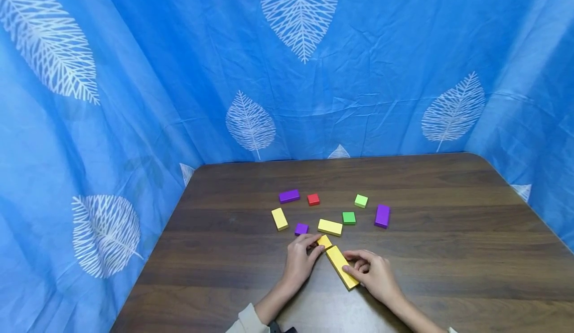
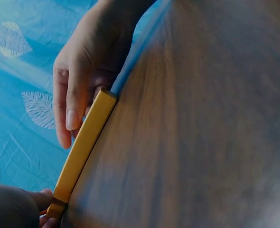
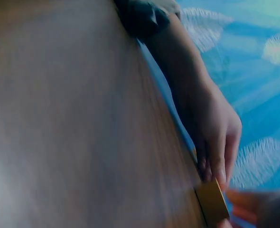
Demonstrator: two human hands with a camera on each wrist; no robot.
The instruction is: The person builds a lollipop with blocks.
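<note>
In the head view my left hand (image 1: pixel 299 259) pinches a small orange-yellow block (image 1: pixel 325 242) between thumb and fingertips. My right hand (image 1: pixel 373 273) holds a long orange-yellow block (image 1: pixel 342 268), its thumb over the block's face and its index finger at the right side. The two blocks lie end to end in a slanting line, the small one at the far end. In the left wrist view the long block (image 2: pixel 85 145) reaches from my right hand (image 2: pixel 90 71) down to the small block (image 2: pixel 57 209). My left hand (image 3: pixel 216 123) shows beyond the block in the right wrist view.
Beyond my hands lie a pale yellow block (image 1: pixel 330 227), another pale yellow block (image 1: pixel 280 219), several purple blocks (image 1: pixel 382 216), a red block (image 1: pixel 313 199), a green block (image 1: pixel 349 218) and a light green block (image 1: pixel 360 201). A blue curtain (image 1: pixel 367 74) borders the wooden table (image 1: pixel 215 253).
</note>
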